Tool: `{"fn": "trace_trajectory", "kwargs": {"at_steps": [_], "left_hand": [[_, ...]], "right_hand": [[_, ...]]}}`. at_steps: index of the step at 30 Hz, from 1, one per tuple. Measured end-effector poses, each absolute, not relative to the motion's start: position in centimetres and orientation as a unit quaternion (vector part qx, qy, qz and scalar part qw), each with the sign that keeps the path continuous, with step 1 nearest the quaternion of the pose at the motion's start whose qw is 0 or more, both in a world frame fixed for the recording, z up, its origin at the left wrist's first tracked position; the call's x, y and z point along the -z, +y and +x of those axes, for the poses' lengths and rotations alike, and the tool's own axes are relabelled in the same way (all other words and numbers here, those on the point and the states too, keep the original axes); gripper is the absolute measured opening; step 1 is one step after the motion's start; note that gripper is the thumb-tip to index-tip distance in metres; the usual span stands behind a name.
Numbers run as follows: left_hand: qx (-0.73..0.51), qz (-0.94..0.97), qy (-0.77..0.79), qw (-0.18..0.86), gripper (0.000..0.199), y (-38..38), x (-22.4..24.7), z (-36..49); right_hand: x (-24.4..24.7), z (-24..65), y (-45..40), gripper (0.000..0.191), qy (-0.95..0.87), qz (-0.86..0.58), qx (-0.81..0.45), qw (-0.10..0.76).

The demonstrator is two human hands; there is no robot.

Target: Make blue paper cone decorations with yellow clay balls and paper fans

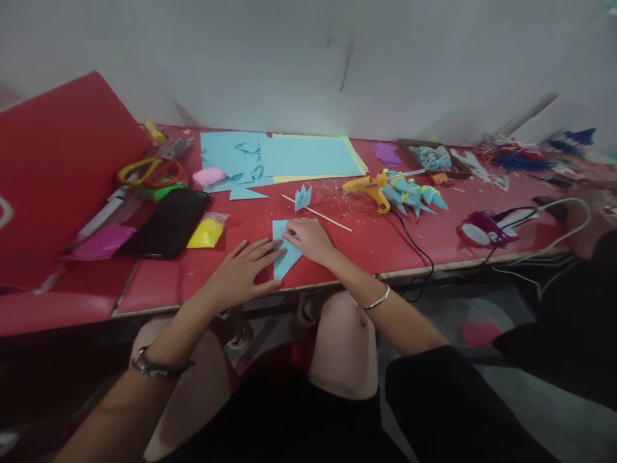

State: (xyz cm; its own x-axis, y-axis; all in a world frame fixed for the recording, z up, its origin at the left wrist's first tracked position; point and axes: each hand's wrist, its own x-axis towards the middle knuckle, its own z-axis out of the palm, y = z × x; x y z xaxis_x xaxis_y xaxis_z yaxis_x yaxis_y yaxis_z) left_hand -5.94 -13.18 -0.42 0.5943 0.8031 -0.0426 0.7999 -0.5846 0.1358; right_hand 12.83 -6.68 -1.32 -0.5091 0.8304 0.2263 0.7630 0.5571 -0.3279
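Note:
A folded light-blue paper point(288, 260) lies at the front edge of the red table, between my hands. My left hand point(245, 270) is open, its fingers spread and the tips resting on the paper's left side. My right hand point(311, 239) is closed, with bent fingers pressed on the paper's upper right part, which it partly hides. Just beyond stands a small pleated blue paper piece point(303, 197) beside a thin wooden stick point(328, 218). Behind these, to the left, is a cut blue paper triangle point(247, 193).
Right of centre lies a yellow glue gun point(369, 188) against blue folded-paper shapes point(409, 195), its cord trailing off the edge. On the left are a black phone point(168, 224), scissors point(144, 172) and a yellow packet point(207, 233). Blue sheets point(308, 156) lie behind. Another person's arm point(578, 222) reaches in at far right.

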Motion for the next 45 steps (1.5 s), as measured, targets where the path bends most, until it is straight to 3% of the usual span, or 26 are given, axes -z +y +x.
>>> {"fn": "trace_trajectory", "kwargs": {"at_steps": [9,16,22,25,45], "left_hand": [[-0.004,0.901,0.430,0.052,0.060,-13.2,0.5,-6.2],[0.005,0.898,0.433,0.075,0.063,-12.8,0.5,-6.3],[0.011,0.891,0.443,0.098,0.065,-12.5,0.8,-6.4],[0.030,0.885,0.451,0.113,0.068,-12.5,0.6,-6.3],[0.056,0.883,0.443,0.142,0.068,-12.4,-0.1,-6.3]], "right_hand": [[1.3,12.9,-6.5,0.018,-0.861,-0.459,-0.108,0.192],[0.8,13.7,-8.9,0.024,-0.898,-0.380,0.006,0.224],[0.4,15.6,-12.7,0.025,-0.926,-0.296,-0.035,0.231],[0.2,16.1,-14.0,0.028,-0.945,-0.257,-0.062,0.195],[0.4,17.0,-12.6,0.026,-0.937,-0.280,-0.069,0.197]]}}
